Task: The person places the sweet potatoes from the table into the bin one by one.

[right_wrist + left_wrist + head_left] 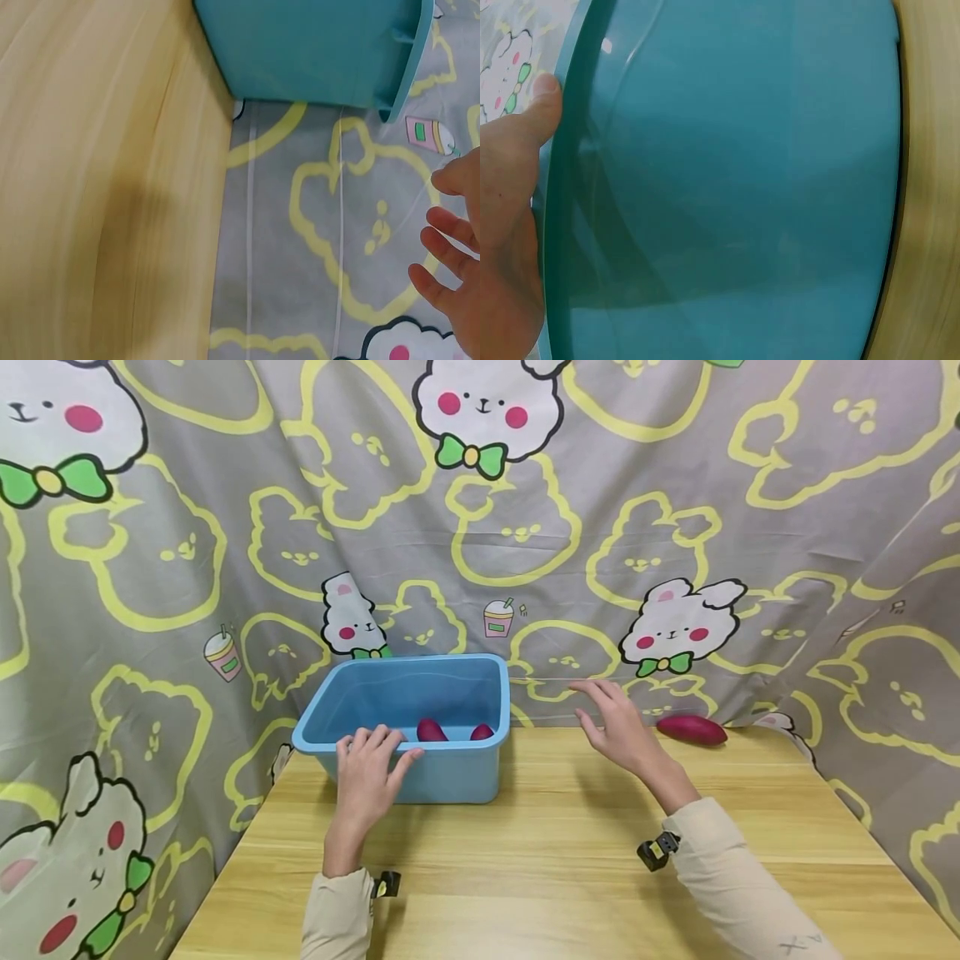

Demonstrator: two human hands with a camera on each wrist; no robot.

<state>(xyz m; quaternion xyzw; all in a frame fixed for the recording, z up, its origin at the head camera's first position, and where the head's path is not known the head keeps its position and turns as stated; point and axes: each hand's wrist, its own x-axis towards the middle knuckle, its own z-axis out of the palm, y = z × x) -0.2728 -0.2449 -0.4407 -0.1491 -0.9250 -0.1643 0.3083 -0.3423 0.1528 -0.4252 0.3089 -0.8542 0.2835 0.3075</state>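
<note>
A blue plastic bin (450, 774) stands at the back left of the wooden table, with two purple-red sweet potatoes (431, 731) partly visible inside. My left hand (367, 777) holds the bin's front rim, its fingers bent over the edge and the thumb stretched along it. In the left wrist view the thumb (546, 97) lies at the rim. To the right of the bin, my right hand (618, 727) is raised with fingers spread and nothing in it. Another sweet potato (692, 730) lies at the table's back edge, beyond the right wrist.
A grey curtain (540, 543) printed with cartoon animals hangs behind and beside the table (570, 860). The bin's back stands close to the curtain. Small black cameras (657, 852) are strapped at both wrists.
</note>
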